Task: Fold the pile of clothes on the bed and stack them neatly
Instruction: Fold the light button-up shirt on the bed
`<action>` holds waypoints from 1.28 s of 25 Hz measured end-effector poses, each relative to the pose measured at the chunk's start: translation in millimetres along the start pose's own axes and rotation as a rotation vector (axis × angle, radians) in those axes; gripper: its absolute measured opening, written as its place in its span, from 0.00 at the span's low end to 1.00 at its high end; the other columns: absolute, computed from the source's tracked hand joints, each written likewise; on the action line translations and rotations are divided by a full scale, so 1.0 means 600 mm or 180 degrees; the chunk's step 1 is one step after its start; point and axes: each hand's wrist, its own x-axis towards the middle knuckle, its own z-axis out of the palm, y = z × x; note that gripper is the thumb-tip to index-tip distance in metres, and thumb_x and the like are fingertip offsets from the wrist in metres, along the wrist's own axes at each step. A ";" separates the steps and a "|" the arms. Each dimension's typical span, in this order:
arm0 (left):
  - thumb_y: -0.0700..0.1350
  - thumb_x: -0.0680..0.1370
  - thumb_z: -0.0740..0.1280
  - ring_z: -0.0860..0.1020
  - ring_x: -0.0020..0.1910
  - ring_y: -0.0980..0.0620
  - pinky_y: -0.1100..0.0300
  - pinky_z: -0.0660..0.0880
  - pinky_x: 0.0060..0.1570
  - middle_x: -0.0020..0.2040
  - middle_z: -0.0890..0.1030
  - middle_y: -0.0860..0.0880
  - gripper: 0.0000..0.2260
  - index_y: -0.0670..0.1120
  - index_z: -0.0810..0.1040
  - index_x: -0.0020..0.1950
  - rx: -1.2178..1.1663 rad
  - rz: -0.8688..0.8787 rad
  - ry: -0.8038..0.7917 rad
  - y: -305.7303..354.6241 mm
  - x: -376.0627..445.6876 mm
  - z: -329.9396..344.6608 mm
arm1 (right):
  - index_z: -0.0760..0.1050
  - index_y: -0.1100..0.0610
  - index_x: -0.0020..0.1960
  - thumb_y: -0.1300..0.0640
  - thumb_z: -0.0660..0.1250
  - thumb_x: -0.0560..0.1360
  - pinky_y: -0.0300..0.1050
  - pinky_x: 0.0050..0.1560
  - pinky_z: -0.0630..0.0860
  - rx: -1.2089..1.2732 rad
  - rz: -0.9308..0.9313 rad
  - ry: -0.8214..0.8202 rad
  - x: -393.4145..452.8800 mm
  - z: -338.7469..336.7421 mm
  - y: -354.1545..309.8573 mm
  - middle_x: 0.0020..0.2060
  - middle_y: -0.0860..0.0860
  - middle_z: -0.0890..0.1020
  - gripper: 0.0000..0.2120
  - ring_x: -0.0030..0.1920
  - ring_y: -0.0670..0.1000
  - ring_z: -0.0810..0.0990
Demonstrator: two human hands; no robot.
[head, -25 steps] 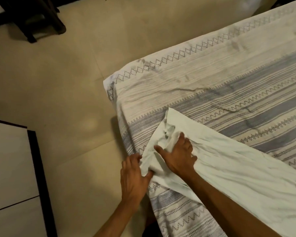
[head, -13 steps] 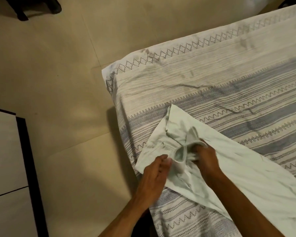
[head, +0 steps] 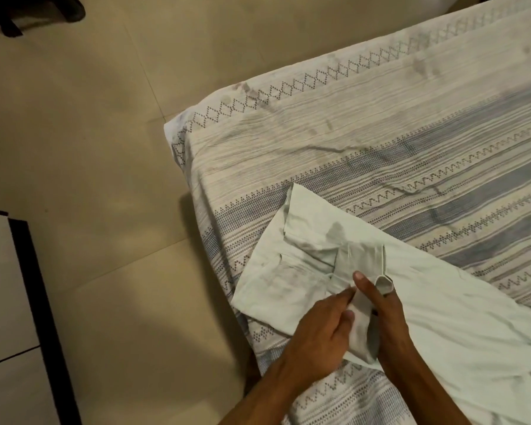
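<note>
A pale garment (head: pixel 442 317) lies spread on the bed (head: pixel 380 133) near its corner, under both hands. The left hand (head: pixel 316 329) pinches a fold of it. The right hand (head: pixel 387 317) grips the same fold, thumb up. Beside the bed are a tan floor (head: pixel 89 148) and a white cabinet (head: pixel 3 302).

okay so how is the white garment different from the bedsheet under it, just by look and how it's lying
The white garment is plain and unpatterned; the bedsheet carries grey-blue stripes, zigzags and diamonds. The garment lies loose and rumpled near the bed's corner, both hands on it, while the bedsheet is spread over the bed with only light wrinkles. Both are pale fabric.
</note>
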 end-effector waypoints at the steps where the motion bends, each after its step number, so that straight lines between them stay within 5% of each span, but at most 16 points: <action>1: 0.51 0.87 0.57 0.74 0.70 0.58 0.56 0.71 0.72 0.73 0.76 0.54 0.20 0.53 0.68 0.80 0.0006 0.0076 -0.0157 -0.003 0.003 -0.014 | 0.74 0.56 0.44 0.49 0.78 0.73 0.52 0.48 0.79 -0.0410 -0.0190 0.0086 0.000 -0.003 0.003 0.38 0.54 0.81 0.15 0.42 0.57 0.82; 4: 0.44 0.85 0.63 0.77 0.68 0.59 0.58 0.73 0.69 0.70 0.80 0.55 0.17 0.51 0.76 0.74 -0.0008 0.0473 -0.0487 -0.024 0.011 -0.065 | 0.82 0.61 0.48 0.56 0.75 0.77 0.55 0.50 0.81 -0.1032 -0.0283 0.0762 0.002 -0.023 0.011 0.42 0.59 0.87 0.08 0.48 0.64 0.86; 7: 0.46 0.83 0.65 0.78 0.61 0.54 0.49 0.76 0.62 0.62 0.82 0.54 0.12 0.51 0.80 0.66 0.0543 0.0709 0.0719 -0.058 0.045 -0.122 | 0.80 0.58 0.46 0.59 0.76 0.75 0.51 0.48 0.78 -0.0183 -0.0021 0.1564 0.014 -0.060 0.007 0.46 0.59 0.86 0.06 0.46 0.60 0.84; 10: 0.46 0.79 0.69 0.75 0.59 0.47 0.49 0.75 0.54 0.64 0.79 0.51 0.17 0.50 0.77 0.68 0.2597 0.0952 0.1468 -0.070 0.112 -0.191 | 0.82 0.62 0.51 0.60 0.76 0.74 0.54 0.53 0.79 0.0189 0.0133 0.1557 0.009 -0.072 -0.001 0.51 0.62 0.86 0.08 0.47 0.59 0.84; 12: 0.42 0.76 0.72 0.76 0.60 0.46 0.50 0.71 0.54 0.65 0.79 0.51 0.20 0.50 0.78 0.68 0.3424 0.1329 0.1337 -0.064 0.157 -0.215 | 0.83 0.62 0.51 0.59 0.77 0.74 0.59 0.57 0.79 0.0144 0.0083 0.1594 0.000 -0.071 0.000 0.50 0.63 0.86 0.09 0.48 0.60 0.84; 16: 0.40 0.69 0.77 0.77 0.47 0.46 0.50 0.70 0.48 0.40 0.80 0.52 0.09 0.50 0.81 0.44 0.4265 0.2055 0.0675 -0.048 0.199 -0.217 | 0.83 0.60 0.54 0.54 0.79 0.71 0.69 0.61 0.79 0.0101 -0.0092 0.1666 -0.014 -0.059 -0.006 0.48 0.60 0.87 0.15 0.54 0.65 0.85; 18: 0.40 0.68 0.78 0.76 0.43 0.48 0.50 0.71 0.46 0.36 0.77 0.53 0.10 0.50 0.80 0.42 0.4491 0.2190 0.0363 -0.043 0.196 -0.224 | 0.83 0.61 0.53 0.55 0.79 0.72 0.66 0.61 0.80 0.0105 -0.0181 0.1683 -0.018 -0.055 -0.016 0.48 0.59 0.88 0.14 0.53 0.63 0.85; 23: 0.35 0.75 0.72 0.74 0.41 0.48 0.51 0.70 0.43 0.37 0.76 0.50 0.08 0.47 0.77 0.43 0.4366 0.2644 0.0752 -0.026 0.155 -0.220 | 0.77 0.64 0.53 0.56 0.78 0.72 0.68 0.59 0.79 0.0116 -0.0308 0.1692 -0.023 -0.055 -0.029 0.43 0.58 0.84 0.17 0.49 0.63 0.85; 26: 0.34 0.74 0.69 0.75 0.39 0.48 0.52 0.69 0.42 0.34 0.76 0.49 0.08 0.46 0.78 0.39 0.4389 0.2735 0.0634 -0.049 0.117 -0.204 | 0.77 0.60 0.52 0.57 0.77 0.73 0.57 0.53 0.80 0.0057 -0.0313 0.1590 -0.025 -0.039 -0.042 0.41 0.56 0.84 0.13 0.45 0.59 0.83; 29: 0.42 0.73 0.70 0.78 0.41 0.48 0.52 0.69 0.43 0.37 0.80 0.52 0.02 0.49 0.80 0.41 0.3989 0.1953 0.0558 -0.073 0.094 -0.202 | 0.79 0.64 0.51 0.57 0.75 0.75 0.53 0.50 0.80 -0.0332 -0.0411 0.1374 -0.029 -0.010 -0.061 0.41 0.58 0.86 0.11 0.44 0.56 0.85; 32: 0.53 0.81 0.62 0.75 0.52 0.51 0.53 0.68 0.49 0.52 0.81 0.56 0.09 0.53 0.81 0.55 0.2405 0.0668 0.1160 -0.097 0.069 -0.207 | 0.81 0.55 0.50 0.54 0.72 0.78 0.53 0.50 0.81 -0.1023 -0.0731 0.1172 -0.030 0.034 -0.070 0.44 0.54 0.87 0.05 0.46 0.56 0.85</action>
